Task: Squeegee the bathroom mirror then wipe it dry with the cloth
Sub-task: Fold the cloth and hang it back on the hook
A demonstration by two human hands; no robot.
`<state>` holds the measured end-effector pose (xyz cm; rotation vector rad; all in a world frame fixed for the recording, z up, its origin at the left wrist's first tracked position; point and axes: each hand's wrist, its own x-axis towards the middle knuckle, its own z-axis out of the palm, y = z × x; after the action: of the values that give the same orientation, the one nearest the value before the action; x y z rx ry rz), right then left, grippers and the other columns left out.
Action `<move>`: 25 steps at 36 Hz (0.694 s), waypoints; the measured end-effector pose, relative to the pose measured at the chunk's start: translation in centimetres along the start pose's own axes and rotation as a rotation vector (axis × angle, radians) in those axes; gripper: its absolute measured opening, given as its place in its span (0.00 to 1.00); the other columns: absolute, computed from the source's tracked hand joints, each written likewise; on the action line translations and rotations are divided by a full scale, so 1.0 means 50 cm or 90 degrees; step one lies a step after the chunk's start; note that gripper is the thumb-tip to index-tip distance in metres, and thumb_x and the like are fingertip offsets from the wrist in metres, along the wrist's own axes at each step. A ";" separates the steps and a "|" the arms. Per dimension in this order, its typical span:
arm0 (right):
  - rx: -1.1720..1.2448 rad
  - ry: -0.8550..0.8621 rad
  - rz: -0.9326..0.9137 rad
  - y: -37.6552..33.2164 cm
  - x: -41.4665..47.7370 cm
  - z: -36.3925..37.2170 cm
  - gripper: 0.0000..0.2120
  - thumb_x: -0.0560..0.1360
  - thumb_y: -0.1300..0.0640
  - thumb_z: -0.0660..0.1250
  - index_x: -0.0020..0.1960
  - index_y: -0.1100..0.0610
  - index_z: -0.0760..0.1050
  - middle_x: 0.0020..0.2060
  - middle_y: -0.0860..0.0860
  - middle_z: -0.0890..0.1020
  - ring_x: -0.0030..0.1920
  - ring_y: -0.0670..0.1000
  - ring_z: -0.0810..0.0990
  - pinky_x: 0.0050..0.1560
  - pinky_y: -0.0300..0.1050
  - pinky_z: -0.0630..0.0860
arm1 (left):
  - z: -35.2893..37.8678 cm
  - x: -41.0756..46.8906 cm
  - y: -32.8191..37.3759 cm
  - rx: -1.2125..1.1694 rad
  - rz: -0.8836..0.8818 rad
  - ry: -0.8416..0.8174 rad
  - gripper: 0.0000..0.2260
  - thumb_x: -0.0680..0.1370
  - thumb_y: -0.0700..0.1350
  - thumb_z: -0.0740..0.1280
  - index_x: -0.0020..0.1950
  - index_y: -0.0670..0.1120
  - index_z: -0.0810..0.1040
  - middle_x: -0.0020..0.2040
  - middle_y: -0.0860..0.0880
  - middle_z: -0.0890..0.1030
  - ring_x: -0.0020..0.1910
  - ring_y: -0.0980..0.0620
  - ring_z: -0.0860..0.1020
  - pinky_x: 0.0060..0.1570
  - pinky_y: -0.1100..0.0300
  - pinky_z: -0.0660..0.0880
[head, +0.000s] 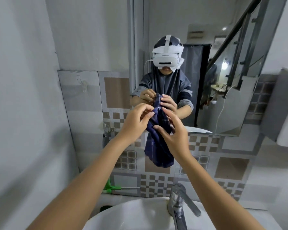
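In front of the bathroom mirror (181,27), at the centre of the view, two bare hands hold a dark blue cloth (158,146) between them. The left hand (136,123) pinches the cloth's upper edge with thumb and fingertips drawn close. The right hand (175,135) has its fingers spread fairly wide, curled loosely round the cloth's other side. The cloth hangs bunched toward 6 o'clock, above a white sink (131,214) with a chrome tap (179,205) at 5 o'clock.

The step looks like readying the cloth for drying. It would go best folded into a flat pad, giving even contact and no trailing corners.

The mirror fills 12 to 2 o'clock, its lower edge running just behind the hands, its left frame edge at 11 o'clock. Open glass lies above; the tap below could catch a dangling cloth. A green-handled tool (111,188), possibly the squeegee, rests at 7 o'clock.
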<state>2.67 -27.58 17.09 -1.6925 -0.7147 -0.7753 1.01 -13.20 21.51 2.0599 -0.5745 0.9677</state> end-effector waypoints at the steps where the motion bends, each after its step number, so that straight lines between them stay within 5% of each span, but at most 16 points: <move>1: 0.012 -0.010 -0.002 -0.016 -0.003 0.001 0.25 0.71 0.58 0.72 0.66 0.55 0.71 0.60 0.48 0.77 0.62 0.44 0.74 0.61 0.43 0.75 | -0.017 -0.004 0.006 0.009 0.005 -0.002 0.04 0.77 0.37 0.64 0.49 0.39 0.77 0.45 0.46 0.79 0.46 0.48 0.79 0.49 0.59 0.74; 9: 0.131 -0.070 0.050 -0.105 -0.039 0.040 0.19 0.69 0.62 0.73 0.59 0.53 0.77 0.53 0.51 0.82 0.54 0.48 0.80 0.55 0.47 0.79 | -0.147 -0.063 0.038 0.069 0.021 -0.011 0.04 0.77 0.37 0.64 0.50 0.40 0.77 0.45 0.49 0.78 0.44 0.52 0.77 0.46 0.67 0.73; 17: 0.035 -0.093 0.005 -0.169 -0.054 0.086 0.09 0.71 0.64 0.71 0.48 0.55 0.83 0.41 0.42 0.82 0.44 0.36 0.80 0.51 0.30 0.75 | -0.250 -0.161 0.020 0.169 0.002 -0.022 0.05 0.78 0.37 0.62 0.50 0.40 0.77 0.46 0.48 0.78 0.45 0.52 0.76 0.46 0.69 0.70; 25: -0.030 -0.119 -0.038 -0.235 -0.036 0.139 0.06 0.72 0.66 0.69 0.47 0.60 0.83 0.41 0.46 0.82 0.43 0.41 0.79 0.49 0.22 0.71 | -0.313 -0.246 0.006 0.074 -0.101 -0.067 0.11 0.76 0.43 0.66 0.58 0.46 0.77 0.47 0.56 0.79 0.46 0.61 0.77 0.46 0.73 0.72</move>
<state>-6.66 -18.24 21.07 -1.8105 -0.8848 -0.6848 -13.57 -0.03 18.35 2.2330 -0.4099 0.8211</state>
